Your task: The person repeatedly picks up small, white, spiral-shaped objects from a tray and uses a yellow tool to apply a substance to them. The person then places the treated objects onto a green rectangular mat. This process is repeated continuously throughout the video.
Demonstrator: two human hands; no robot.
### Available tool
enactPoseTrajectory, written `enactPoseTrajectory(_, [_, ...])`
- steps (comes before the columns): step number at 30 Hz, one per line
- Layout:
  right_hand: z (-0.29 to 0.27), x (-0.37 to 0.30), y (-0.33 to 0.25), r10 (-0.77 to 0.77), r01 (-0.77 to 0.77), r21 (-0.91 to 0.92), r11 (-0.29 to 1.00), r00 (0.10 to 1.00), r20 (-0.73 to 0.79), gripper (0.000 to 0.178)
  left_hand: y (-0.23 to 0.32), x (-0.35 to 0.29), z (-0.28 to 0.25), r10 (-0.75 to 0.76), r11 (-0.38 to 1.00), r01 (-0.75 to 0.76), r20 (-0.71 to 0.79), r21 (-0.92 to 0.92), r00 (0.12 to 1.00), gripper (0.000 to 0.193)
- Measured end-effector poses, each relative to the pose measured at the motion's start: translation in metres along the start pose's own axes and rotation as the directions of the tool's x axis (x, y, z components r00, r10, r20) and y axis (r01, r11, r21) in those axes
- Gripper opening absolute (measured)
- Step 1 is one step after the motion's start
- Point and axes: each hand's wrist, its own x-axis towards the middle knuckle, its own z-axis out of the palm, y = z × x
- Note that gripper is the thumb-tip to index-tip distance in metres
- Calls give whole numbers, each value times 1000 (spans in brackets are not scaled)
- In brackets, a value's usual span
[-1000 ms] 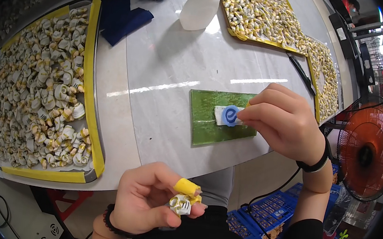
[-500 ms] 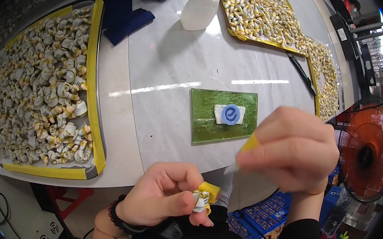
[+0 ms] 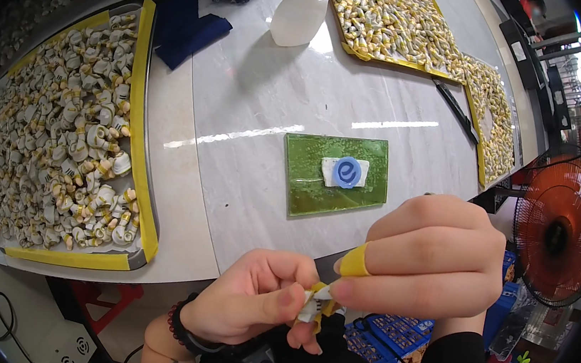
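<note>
Between its thumb and fingers, my left hand (image 3: 245, 298) pinches a small white-and-yellow figurine (image 3: 310, 308) with dark marks on it. My right hand (image 3: 432, 262) has come up against it, thumb and fingers closed on a small whitish pointed piece (image 3: 324, 291) that meets the figurine's top. Most of that piece is hidden by the fingertips. A band of yellow tape wraps one right fingertip. Beyond the hands a green slab (image 3: 303, 194) lies on the table, carrying a white pad and a round blue disc (image 3: 347, 172) with a dark curved mark.
A yellow-edged tray (image 3: 145, 165) of similar figurines fills the left. Yellow-edged trays (image 3: 404, 64) of small white-and-yellow pieces lie at the far right. A white squeeze bottle (image 3: 298, 17), a dark blue cloth (image 3: 196, 38) and a black slender tool (image 3: 456, 111) rest on the table (image 3: 251, 148).
My right hand has moved down and left with the whitish piece, from apart to touching the figurine. My left hand keeps its pinch in nearly the same place.
</note>
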Motion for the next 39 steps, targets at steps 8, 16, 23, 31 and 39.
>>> enactPoseTrajectory(8, [3, 2, 4, -79, 78, 54, 995, 997, 17, 10, 1, 5, 1, -53, 998, 55, 51, -42, 997, 27])
enactPoseTrajectory(16, [0, -1, 2, -82, 80, 31, 996, 995, 50, 13, 8, 4, 6, -11, 995, 11, -6, 99, 1000, 21])
enactPoseTrajectory(23, [1, -7, -10, 70, -70, -15, 997, 998, 4, 16, -2, -1, 10, 573, 590, -454, 51, 668, 818, 32])
enactPoseTrajectory(31, [-2, -15, -26, 36, -31, -71, 997, 997, 67, 17, -2, 4, 8, 693, 183, -502, 251, 845, 675, 33])
enactPoseTrajectory(39, [-78, -26, -30, 45, -367, -627, 687, 883, -468, 15, 3, -10, 13, 629, 220, -468, 242, 856, 739, 35])
